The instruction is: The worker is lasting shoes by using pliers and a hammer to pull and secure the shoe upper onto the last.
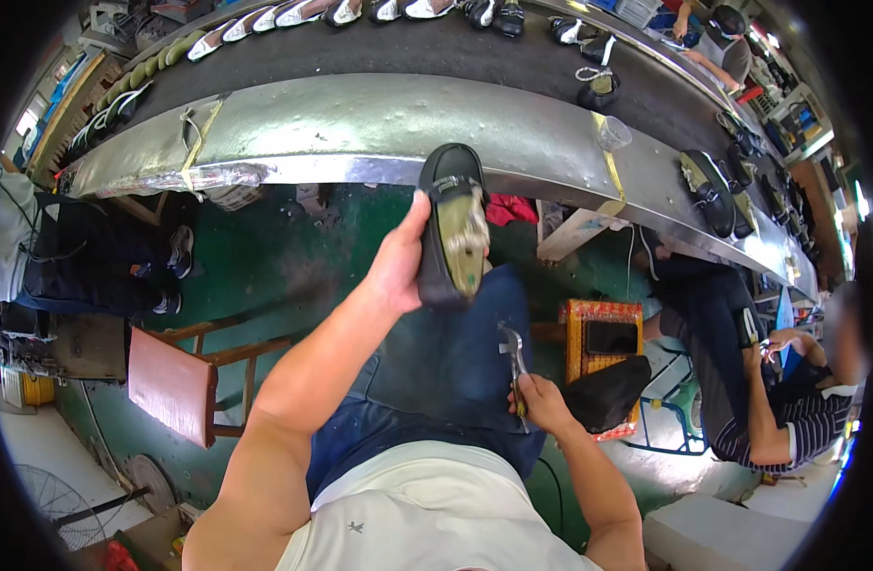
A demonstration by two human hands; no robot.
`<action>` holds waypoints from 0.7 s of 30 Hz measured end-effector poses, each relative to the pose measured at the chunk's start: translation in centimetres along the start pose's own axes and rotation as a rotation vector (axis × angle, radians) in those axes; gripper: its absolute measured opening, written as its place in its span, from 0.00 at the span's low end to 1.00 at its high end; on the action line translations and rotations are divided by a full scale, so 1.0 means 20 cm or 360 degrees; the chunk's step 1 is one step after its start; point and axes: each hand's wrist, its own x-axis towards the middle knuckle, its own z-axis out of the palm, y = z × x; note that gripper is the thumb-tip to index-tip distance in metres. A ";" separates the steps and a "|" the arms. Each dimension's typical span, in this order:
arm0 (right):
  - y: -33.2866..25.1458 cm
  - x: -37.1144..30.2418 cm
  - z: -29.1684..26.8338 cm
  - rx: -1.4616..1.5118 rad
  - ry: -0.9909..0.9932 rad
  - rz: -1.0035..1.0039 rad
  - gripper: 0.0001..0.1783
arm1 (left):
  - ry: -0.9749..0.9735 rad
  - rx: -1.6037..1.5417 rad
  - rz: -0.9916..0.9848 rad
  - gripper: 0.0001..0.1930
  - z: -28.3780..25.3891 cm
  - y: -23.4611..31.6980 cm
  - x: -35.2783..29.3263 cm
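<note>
Raised in front of me at the edge of the workbench, a black shoe [436, 249] has its olive-green inside, or lining, turned partly toward me, with a pale, shiny patch in the middle. My left hand [398, 262] is closed round its left side, thumb up along the edge; the other fingers are hidden behind it. Lower down, over my right thigh, my right hand [543, 403] grips metal pliers [515, 352] by the handles, their curved head pointing up and away from me. The pliers and the shoe are apart.
A metal-edged bench [313, 119] runs across the front, with rows of shoes on a dark belt [360, 52]. A pink-topped stool [172, 385] stands left. A phone [612, 337] lies on an orange seat to the right. Co-workers sit right [789, 419] and stand left [75, 238].
</note>
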 end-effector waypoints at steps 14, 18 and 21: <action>-0.88 0.07 -0.24 -0.1476 0.0760 -0.1243 0.18 | 0.0508 0.0642 0.0348 0.42 -0.04 0.60 0.61; -1.15 0.33 -0.44 -0.1754 0.1166 -0.1694 0.22 | 0.0564 0.2659 0.1009 0.47 -0.08 0.45 0.55; -1.35 0.55 -0.53 -0.1843 0.1268 -0.1671 0.23 | 0.0687 0.2816 0.1050 0.48 -0.07 0.40 0.57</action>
